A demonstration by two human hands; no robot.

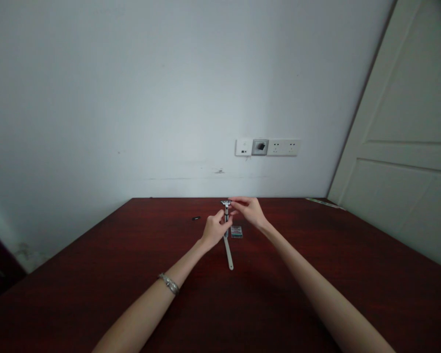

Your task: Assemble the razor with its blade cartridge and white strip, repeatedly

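Upright above the table stands a T-shaped razor (226, 208) with a dark and silver head. My left hand (215, 229) is closed around its handle, just below the neck. The thumb and index finger of my right hand (252, 211) pinch the right end of the razor head. Below the razor handle a long pale strip (229, 255) with a rounded end runs towards me; whether it joins the handle, I cannot tell. Beside the handle, on the right, lies a small clear plastic case (236, 231).
The dark red wooden table (125, 255) reaches the white wall. A small black piece (196, 218) lies left of my hands. Wall sockets (282, 147) sit above the table's back edge, and a pale door (407, 147) stands at the right. A flat strip (325, 203) lies at the far right corner.
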